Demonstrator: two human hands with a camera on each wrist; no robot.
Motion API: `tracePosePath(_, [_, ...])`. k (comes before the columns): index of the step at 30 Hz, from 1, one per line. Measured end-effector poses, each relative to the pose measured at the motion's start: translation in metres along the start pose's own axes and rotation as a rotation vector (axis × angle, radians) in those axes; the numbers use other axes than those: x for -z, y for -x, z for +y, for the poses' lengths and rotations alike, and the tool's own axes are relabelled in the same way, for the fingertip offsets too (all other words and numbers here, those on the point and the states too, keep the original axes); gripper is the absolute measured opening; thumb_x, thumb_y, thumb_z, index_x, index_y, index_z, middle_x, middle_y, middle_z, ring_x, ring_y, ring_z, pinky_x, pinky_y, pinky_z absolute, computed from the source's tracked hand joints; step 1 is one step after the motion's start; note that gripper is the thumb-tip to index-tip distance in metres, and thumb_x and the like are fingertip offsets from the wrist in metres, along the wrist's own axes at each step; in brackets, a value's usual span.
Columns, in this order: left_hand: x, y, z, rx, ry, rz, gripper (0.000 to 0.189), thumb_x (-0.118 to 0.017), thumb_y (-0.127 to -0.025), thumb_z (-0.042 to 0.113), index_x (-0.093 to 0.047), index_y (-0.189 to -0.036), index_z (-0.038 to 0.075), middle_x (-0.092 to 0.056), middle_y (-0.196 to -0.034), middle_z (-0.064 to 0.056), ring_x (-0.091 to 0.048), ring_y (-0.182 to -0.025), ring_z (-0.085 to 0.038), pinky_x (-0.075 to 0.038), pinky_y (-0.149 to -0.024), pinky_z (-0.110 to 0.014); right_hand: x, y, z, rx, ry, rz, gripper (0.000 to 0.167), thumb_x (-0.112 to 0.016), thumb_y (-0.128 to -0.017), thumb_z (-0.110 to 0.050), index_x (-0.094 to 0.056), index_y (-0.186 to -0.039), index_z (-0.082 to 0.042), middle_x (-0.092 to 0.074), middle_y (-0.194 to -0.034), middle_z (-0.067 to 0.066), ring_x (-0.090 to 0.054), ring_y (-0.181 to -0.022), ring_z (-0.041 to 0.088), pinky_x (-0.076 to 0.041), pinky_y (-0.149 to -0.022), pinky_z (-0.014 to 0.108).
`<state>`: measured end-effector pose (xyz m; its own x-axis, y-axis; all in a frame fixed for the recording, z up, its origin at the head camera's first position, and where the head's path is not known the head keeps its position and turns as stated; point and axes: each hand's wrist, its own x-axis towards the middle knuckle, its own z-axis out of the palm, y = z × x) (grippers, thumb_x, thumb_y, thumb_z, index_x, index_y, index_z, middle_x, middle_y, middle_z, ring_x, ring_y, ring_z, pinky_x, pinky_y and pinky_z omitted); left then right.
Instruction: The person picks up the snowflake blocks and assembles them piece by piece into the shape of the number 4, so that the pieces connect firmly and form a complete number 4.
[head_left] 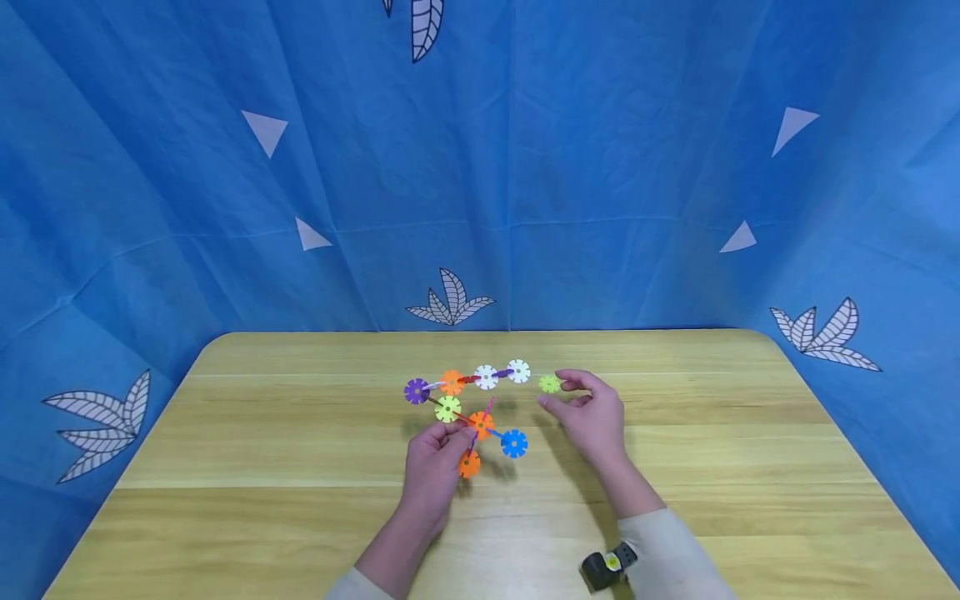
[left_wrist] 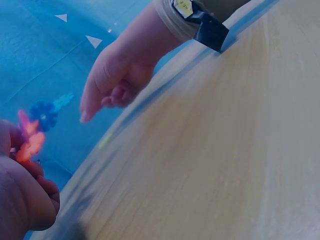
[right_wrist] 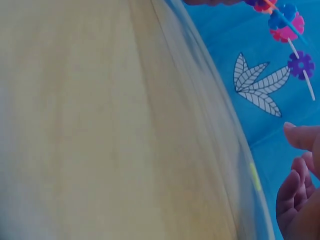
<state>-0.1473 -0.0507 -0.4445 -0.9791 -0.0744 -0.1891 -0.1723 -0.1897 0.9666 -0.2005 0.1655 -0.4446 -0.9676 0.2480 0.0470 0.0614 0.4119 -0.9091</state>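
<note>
My left hand [head_left: 437, 467] pinches a chain of interlocking snowflake discs [head_left: 481, 426] between thumb and fingers, near an orange disc. The chain is raised over the table and bends in a zigzag, with purple, orange, white, lime, blue and other discs slotted edge to edge. Part of it is hidden behind the thumb. To its right, my right hand [head_left: 596, 417] is held with thumb and fingers apart and nothing between them. A single lime-green snowflake disc [head_left: 550, 383] overlaps its fingertips in the head view; in the right wrist view this disc [right_wrist: 255, 177] lies on the table, apart from the hand.
Both hands work over a light wooden table [head_left: 262, 442]. Behind it hangs a blue curtain [head_left: 600, 167] with white leaf and triangle prints. A black strap device [head_left: 603, 568] sits on the right wrist, over a pale sleeve [head_left: 667, 550].
</note>
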Motion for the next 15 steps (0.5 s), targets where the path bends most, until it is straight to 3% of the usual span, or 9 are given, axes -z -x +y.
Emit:
tracePosePath(7, [-0.001,0.000,0.000,0.011,0.002,-0.003,0.011,-0.068,-0.091,0.007,-0.069,-0.097,-0.003,-0.068,-0.092,-0.014,-0.058,-0.079,-0.018,-0.052,-0.070,-0.025,-0.003,-0.011,0.008,-0.041,0.063,-0.004,0.046,-0.088,-0.076,-0.014,-0.070,-0.118,-0.007,-0.062,-0.102,0.010,-0.057,-0.068,0.020,-0.052,-0.060,0.030])
tracePosePath(15, [-0.003,0.000,0.000,0.015,-0.008,-0.003,0.012,-0.070,-0.091,0.009,-0.069,-0.096,-0.002,-0.067,-0.093,-0.010,-0.058,-0.081,-0.018,-0.052,-0.070,-0.025,-0.009,-0.024,0.016,-0.020,0.220,-0.004,0.047,-0.086,-0.078,-0.022,-0.069,-0.119,-0.006,-0.067,-0.103,0.012,-0.061,-0.095,0.028,-0.050,-0.083,0.043])
